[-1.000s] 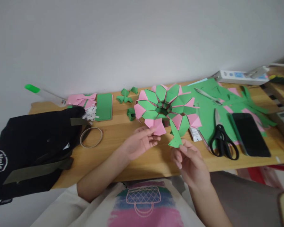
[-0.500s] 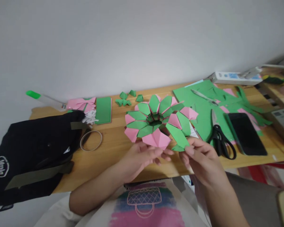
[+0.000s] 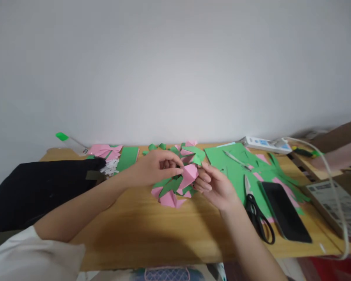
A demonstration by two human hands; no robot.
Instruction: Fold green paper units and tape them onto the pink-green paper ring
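Note:
A ring-shaped flower of folded pink and green paper point(image 3: 169, 198) is between my hands, tilted above the table and partly covered by them. My left hand point(image 3: 152, 168) reaches over its upper left side, with thumb and fingertips closed on the edge of a pink petal point(image 3: 190, 174). From the right, my right hand point(image 3: 219, 187) holds the flower's side, its fingers curled behind the petals. A green paper flap point(image 3: 198, 155) sticks up just above the right fingertips. The ring's centre is hidden.
On the right lie green paper sheets point(image 3: 234, 171), a craft knife point(image 3: 236, 160), black-handled scissors point(image 3: 256, 216), a phone point(image 3: 286, 212) and a power strip point(image 3: 260, 143). A black bag point(image 3: 46, 191) and paper scraps point(image 3: 109, 167) lie left. Another person's arm point(image 3: 339, 150) reaches in at right.
The flower has turned from lying face-up to tilted. My left hand has moved from its lower edge to over its top left; my right hand has shifted left. The view has tipped up.

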